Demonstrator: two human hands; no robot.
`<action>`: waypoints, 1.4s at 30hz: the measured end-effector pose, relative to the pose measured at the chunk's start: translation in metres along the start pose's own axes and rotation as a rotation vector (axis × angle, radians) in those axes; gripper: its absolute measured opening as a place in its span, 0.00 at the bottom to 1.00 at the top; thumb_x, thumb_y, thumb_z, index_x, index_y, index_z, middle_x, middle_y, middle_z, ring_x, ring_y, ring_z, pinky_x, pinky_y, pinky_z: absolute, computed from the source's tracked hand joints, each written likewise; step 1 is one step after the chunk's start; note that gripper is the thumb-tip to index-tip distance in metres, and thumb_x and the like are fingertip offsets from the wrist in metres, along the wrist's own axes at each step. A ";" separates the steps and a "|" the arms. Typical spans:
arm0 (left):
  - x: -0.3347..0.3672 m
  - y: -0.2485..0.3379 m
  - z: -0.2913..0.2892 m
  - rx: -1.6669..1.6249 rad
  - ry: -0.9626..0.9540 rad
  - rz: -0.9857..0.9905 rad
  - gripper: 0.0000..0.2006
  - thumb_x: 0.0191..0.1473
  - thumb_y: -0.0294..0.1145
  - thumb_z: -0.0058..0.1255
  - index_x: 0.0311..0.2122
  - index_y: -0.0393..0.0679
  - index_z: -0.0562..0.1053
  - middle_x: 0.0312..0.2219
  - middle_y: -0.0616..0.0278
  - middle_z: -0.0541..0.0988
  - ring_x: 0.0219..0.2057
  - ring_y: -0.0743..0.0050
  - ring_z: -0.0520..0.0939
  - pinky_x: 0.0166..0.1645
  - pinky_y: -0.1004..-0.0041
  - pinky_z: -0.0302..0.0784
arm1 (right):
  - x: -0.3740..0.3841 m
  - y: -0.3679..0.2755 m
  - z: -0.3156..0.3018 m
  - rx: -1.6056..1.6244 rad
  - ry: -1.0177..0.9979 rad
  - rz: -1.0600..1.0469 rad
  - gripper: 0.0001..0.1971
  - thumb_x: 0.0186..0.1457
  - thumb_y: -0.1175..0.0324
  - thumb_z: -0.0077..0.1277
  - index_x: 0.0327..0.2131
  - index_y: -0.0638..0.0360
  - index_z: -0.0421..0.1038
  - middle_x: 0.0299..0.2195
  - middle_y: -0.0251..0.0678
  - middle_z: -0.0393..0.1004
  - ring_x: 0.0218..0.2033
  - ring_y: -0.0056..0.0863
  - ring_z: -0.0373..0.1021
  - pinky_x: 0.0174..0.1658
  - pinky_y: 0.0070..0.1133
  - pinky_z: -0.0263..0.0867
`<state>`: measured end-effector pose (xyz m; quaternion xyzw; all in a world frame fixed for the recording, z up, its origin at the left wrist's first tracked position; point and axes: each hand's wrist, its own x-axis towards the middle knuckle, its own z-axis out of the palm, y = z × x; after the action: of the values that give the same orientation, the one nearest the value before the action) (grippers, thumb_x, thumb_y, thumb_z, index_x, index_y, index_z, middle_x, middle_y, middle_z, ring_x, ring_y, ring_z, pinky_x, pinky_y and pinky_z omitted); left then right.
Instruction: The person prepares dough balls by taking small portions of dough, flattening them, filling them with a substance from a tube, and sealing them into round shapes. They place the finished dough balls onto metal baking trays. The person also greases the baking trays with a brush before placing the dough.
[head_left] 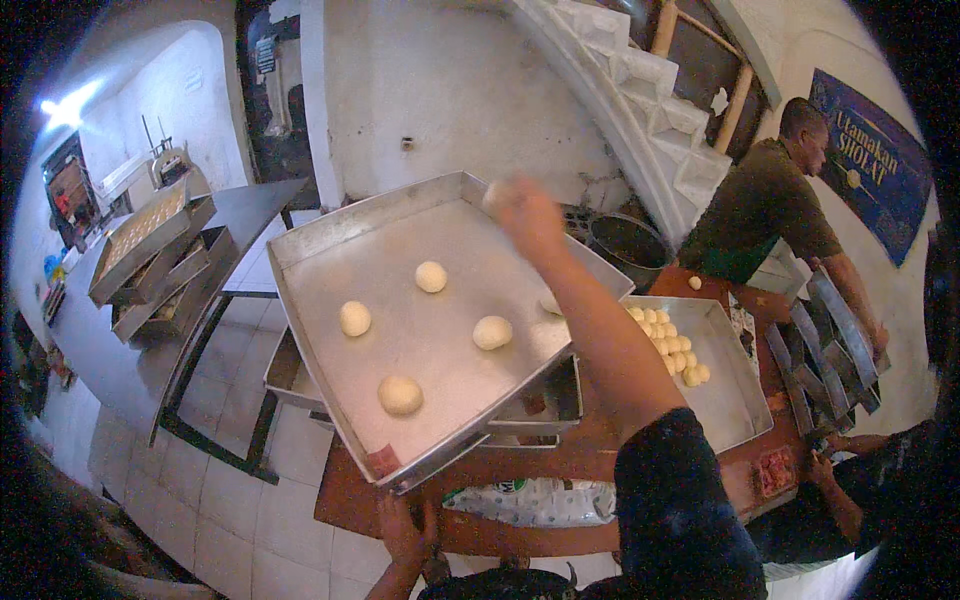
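A large square metal baking tray (330,290) sits turned at an angle on top of other trays. Several pale dough balls are spread over its floor, among them one dough ball (400,395) towards the near corner. My right hand (532,222), blurred, reaches across to the tray's far corner with its fingers closed round another dough ball (493,198). One more ball is partly covered by my right forearm. Below the tray's near corner, my left hand (405,530) is up against the rim; its fingertips are hidden by the tray.
A second tray (735,420) with clustered dough balls lies on the brown table (600,455) to the right. A silvery plastic package (535,502) lies at the front edge. On the right, a co-worker (765,200) handles stacked metal pans (825,350); another person's hand (822,468) is nearby.
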<state>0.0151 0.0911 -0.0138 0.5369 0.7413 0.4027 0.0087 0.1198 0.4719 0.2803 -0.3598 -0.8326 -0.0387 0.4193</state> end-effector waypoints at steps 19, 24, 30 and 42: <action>-0.035 -0.022 0.008 0.404 0.055 -0.128 0.23 0.53 0.36 0.45 0.49 0.29 0.60 0.49 0.33 0.60 0.52 0.36 0.59 0.56 0.52 0.52 | -0.287 0.227 -0.059 -0.153 -0.213 0.450 0.12 0.40 0.71 0.54 0.33 0.55 0.75 0.32 0.41 0.74 0.37 0.39 0.68 0.38 0.29 0.66; -0.008 0.007 -0.010 0.290 0.105 0.028 0.19 0.53 0.34 0.45 0.44 0.29 0.62 0.45 0.38 0.61 0.47 0.42 0.64 0.52 0.54 0.58 | -0.279 0.237 -0.019 -0.345 -0.245 0.254 0.11 0.39 0.71 0.54 0.32 0.55 0.74 0.31 0.38 0.73 0.39 0.39 0.65 0.39 0.31 0.64; -0.002 0.056 -0.044 -0.081 0.098 -0.090 0.13 0.51 0.29 0.46 0.39 0.32 0.66 0.40 0.46 0.66 0.42 0.53 0.69 0.46 0.63 0.64 | -0.238 0.198 -0.079 -0.218 0.120 0.349 0.06 0.41 0.71 0.52 0.27 0.59 0.73 0.27 0.39 0.73 0.29 0.36 0.67 0.34 0.28 0.63; 0.035 0.161 -0.062 -0.428 -0.346 0.244 0.19 0.47 0.34 0.52 0.46 0.41 0.67 0.43 0.50 0.70 0.40 0.55 0.73 0.47 0.66 0.68 | -0.264 -0.073 -0.154 0.760 -0.651 0.162 0.13 0.42 0.65 0.57 0.33 0.57 0.69 0.28 0.39 0.70 0.34 0.38 0.68 0.40 0.30 0.64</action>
<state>0.0998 0.0983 0.1403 0.6688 0.5570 0.4503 0.1992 0.2800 0.2120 0.2050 -0.2385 -0.8449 0.4138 0.2408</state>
